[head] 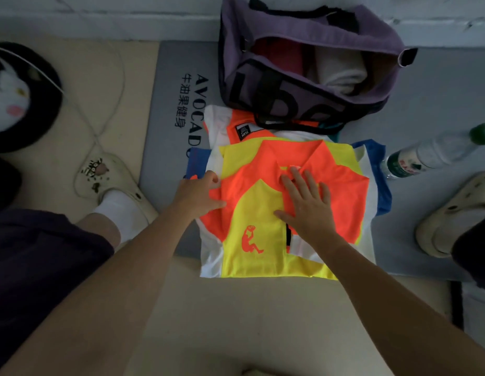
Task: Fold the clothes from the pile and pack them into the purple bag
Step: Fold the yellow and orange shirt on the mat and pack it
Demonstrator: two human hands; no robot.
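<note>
Under the purple bag (pixel 303 85), the pile (pixel 235 126) is partly hidden. Right hand (pixel 306 202) lies flat, fingers apart, on the folded shirt (pixel 252 240); left hand (pixel 200 194) pinches its left edge, beside bare floor (pixel 235 321).

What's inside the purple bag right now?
The purple bag is open. A dark red garment and a pale rolled one show inside; anything beneath them is hidden.

A plastic bottle (pixel 436 151) lies on the grey mat (pixel 431 88) beside a clog (pixel 452 213).
</note>
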